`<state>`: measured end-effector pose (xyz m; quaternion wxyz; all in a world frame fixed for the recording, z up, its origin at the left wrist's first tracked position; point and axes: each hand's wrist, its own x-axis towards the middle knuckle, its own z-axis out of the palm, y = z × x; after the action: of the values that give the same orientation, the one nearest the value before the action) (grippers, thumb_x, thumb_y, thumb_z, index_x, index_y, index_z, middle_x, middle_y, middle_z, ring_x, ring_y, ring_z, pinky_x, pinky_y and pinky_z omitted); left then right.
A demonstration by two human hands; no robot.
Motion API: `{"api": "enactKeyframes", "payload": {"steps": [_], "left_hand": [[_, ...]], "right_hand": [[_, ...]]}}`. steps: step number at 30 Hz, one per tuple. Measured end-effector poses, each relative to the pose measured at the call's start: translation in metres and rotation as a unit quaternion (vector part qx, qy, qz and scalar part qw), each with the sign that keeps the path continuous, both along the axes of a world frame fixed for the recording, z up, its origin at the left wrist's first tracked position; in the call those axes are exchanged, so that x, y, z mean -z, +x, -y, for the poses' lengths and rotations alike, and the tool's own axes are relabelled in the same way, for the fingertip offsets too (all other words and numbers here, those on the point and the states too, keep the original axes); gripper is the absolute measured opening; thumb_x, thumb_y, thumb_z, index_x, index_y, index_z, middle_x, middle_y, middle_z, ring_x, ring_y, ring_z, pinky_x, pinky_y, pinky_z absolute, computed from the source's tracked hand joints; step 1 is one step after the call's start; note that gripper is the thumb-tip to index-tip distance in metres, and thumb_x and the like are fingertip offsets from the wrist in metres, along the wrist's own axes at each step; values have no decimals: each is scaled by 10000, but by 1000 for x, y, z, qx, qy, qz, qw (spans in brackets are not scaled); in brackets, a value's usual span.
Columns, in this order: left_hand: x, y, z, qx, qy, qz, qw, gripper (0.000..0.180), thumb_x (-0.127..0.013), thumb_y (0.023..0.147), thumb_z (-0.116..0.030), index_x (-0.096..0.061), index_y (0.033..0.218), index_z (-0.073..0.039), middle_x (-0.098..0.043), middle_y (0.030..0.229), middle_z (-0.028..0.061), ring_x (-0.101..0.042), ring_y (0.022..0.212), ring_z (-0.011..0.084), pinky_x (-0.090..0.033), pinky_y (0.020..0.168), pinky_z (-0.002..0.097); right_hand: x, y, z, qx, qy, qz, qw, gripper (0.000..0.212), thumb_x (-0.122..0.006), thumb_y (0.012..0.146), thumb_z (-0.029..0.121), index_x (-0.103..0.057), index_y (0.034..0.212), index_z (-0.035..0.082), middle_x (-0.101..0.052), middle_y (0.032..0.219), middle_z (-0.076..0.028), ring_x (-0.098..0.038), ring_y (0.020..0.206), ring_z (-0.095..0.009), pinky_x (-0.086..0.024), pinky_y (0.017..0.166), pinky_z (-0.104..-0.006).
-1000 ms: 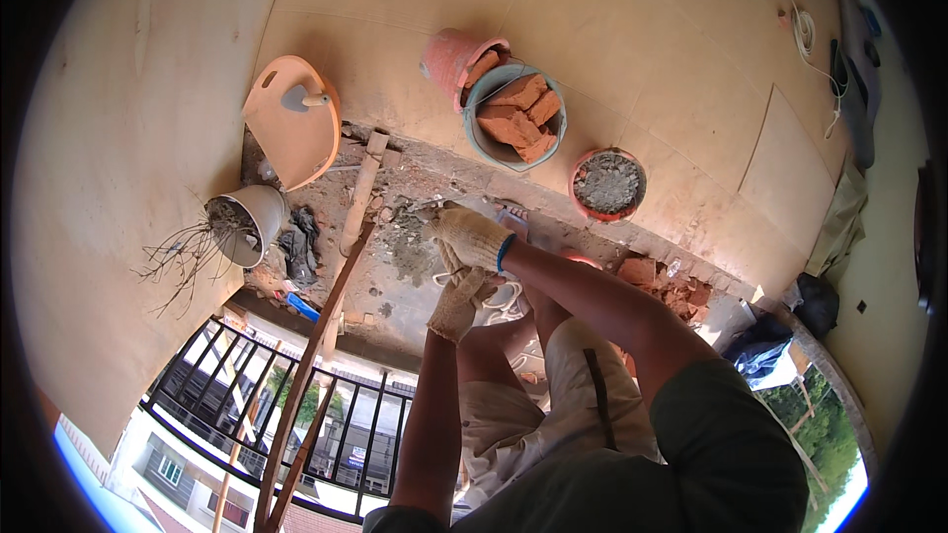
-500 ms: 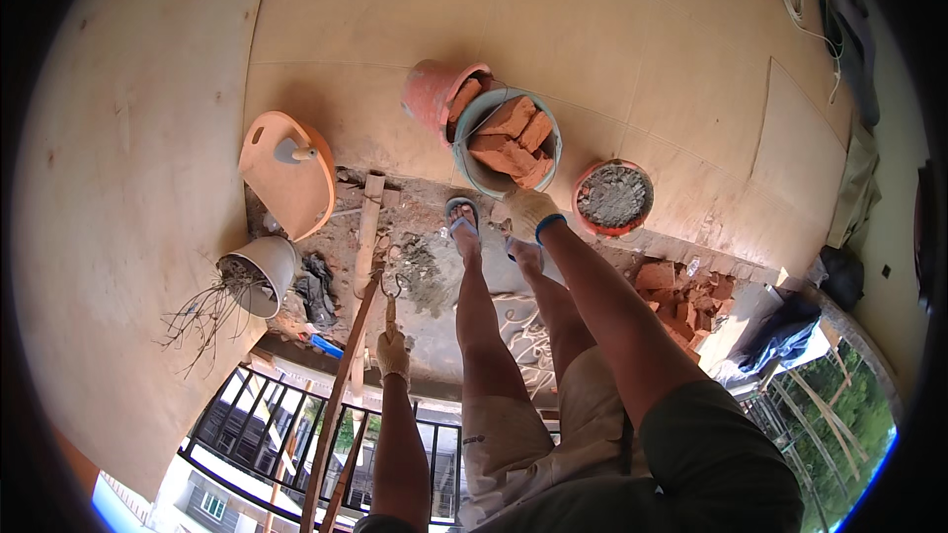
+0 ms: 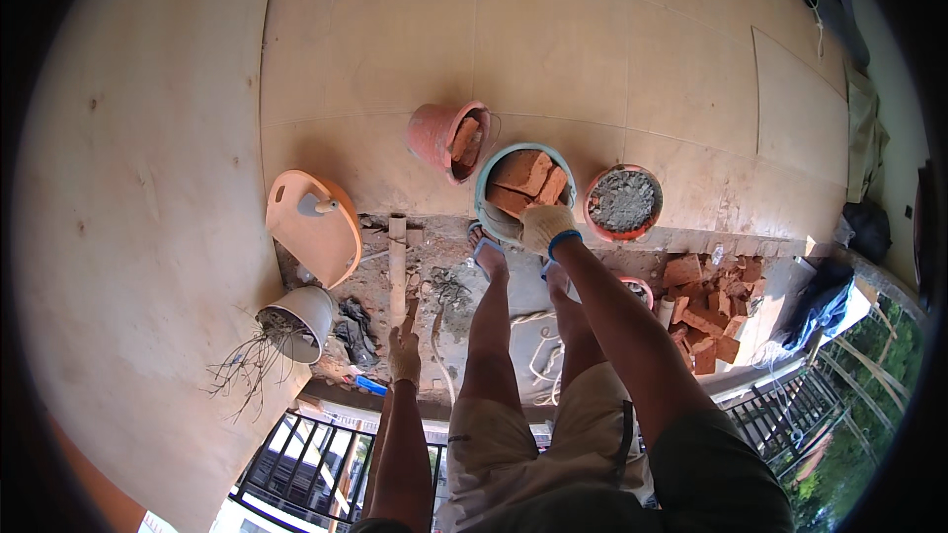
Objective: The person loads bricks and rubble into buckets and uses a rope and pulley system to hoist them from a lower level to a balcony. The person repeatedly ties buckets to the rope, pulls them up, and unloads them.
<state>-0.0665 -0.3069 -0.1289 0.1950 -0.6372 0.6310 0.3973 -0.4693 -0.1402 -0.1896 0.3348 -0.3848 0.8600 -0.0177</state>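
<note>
Teal bucket (image 3: 500, 223) (right hand (image 3: 545, 227) against it) now sits nearer the feet (image 3: 490, 258).

Moderately bright daylight, entering past railing (image 3: 298, 466) at lower edge; white glare beyond it. Soft shadow on floor (image 3: 553, 49) above orange tray (image 3: 304, 239). Shirt (image 3: 721, 474) underexposed, nearly black. Fisheye bowing toward rim; corners black. Fine detail soft.

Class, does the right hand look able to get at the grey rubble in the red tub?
Probably yes: the right hand, at the teal bucket, is close by, and nothing appears to cover the grey rubble.
</note>
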Motion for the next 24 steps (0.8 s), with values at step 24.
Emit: {"api": "enactKeyframes", "payload": {"steps": [24], "left_hand": [[121, -301, -554, -33, 677, -75, 731, 799, -423, 1028, -728, -472, 1564, -137, -505, 1564, 87, -519, 1378, 304, -452, 1138, 497]], "right_hand": [[-247, 183, -576, 804, -104, 6, 586, 363, -753, 955, 337, -687, 939, -20, -653, 788, -206, -628, 717, -364, -515, 706, -446]]}}
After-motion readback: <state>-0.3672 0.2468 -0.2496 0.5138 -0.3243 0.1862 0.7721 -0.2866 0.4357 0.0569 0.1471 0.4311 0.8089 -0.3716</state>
